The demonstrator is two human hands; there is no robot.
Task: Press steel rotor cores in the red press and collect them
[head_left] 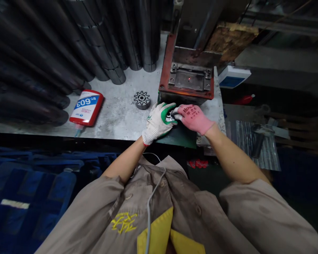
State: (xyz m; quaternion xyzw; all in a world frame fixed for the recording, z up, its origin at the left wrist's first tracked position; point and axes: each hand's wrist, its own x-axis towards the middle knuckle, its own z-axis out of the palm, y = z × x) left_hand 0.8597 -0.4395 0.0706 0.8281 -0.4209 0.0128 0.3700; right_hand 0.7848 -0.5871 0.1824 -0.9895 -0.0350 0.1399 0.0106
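Observation:
My left hand (159, 121), in a white glove with green on the fingers, is wrapped round a small metal part (169, 117) at the bench's front edge. From the right, my right hand (192, 118) in a pink glove reaches that part; its fingers are pressed together at it, and whether they grip it is unclear. A round slotted metal core (142, 100) sits upright on the bench (113, 102), left of and a little behind my hands. Directly behind my hands stands a metal fixture (189, 79) on an orange-red base, with a small red light spot on it.
A red bottle (87, 107) with a blue and white label lies at the bench's left front. Long stacks of dark cylinders (113, 63) fill the back left. Blue crates (31, 187) stand below left. A white and blue box (234, 76) is right of the fixture.

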